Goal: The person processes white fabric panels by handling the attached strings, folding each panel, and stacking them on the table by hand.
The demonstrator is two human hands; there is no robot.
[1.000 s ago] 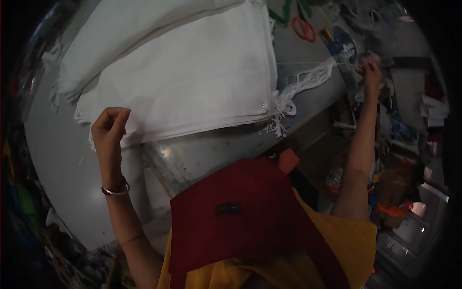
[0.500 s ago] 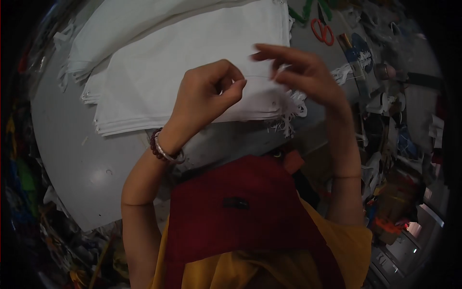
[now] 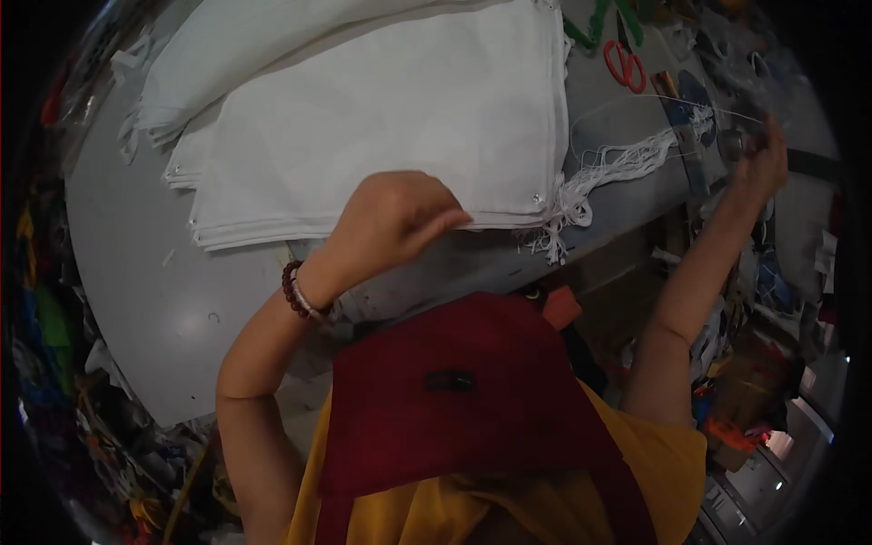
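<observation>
My left hand point(image 3: 400, 222), with a beaded bracelet point(image 3: 295, 289) at its wrist, is closed in a pinch over the front edge of a stack of white cloth point(image 3: 391, 118). What its fingertips hold is too small to make out. My right hand point(image 3: 766, 163) is stretched far to the right, its fingers closed on a thin white thread point(image 3: 731, 113) that runs back leftward. Between the hands, a bundle of white strings point(image 3: 631, 159) spreads from the stack's right front corner, where a metal eyelet point(image 3: 538, 198) shows.
Red-handled scissors point(image 3: 625, 68) lie at the back right of the grey table point(image 3: 136, 300), near a green strip point(image 3: 595, 23). Another folded white cloth point(image 3: 200, 64) is at the back left. Mixed scraps fill the floor on both sides.
My right hand has swung far to the right and drawn a thread out with it. My left hand has moved slightly down toward the cloth's front edge. The string bundle now shows uncovered.
</observation>
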